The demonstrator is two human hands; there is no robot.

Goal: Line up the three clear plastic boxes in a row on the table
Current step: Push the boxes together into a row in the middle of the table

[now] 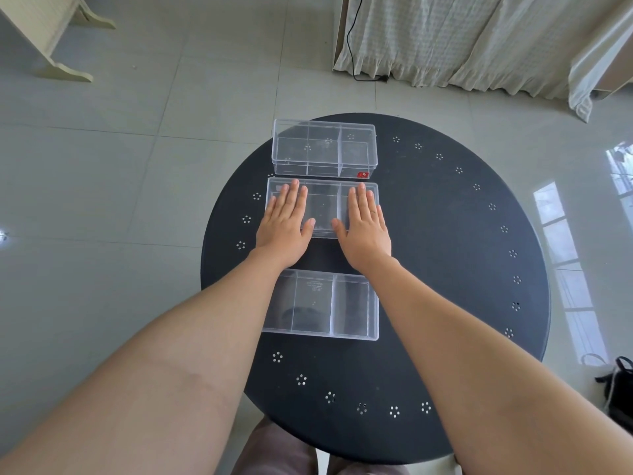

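Note:
Three clear plastic boxes with inner dividers lie one behind the other on a round black table [445,269]. The far box [323,149] has a small red label at its near right corner. The middle box [323,207] sits close behind it. My left hand [286,224] rests flat on the middle box's left part, fingers stretched out. My right hand [364,228] lies flat on its right part. The near box [320,305] sits apart, with a gap of bare table, between my forearms.
The table has rings of small holes near its rim. Around it is light tiled floor. A white curtain [479,39] with a black cable hangs at the back right, a pale furniture leg [65,68] stands back left, and a dark bag [620,385] lies at the right.

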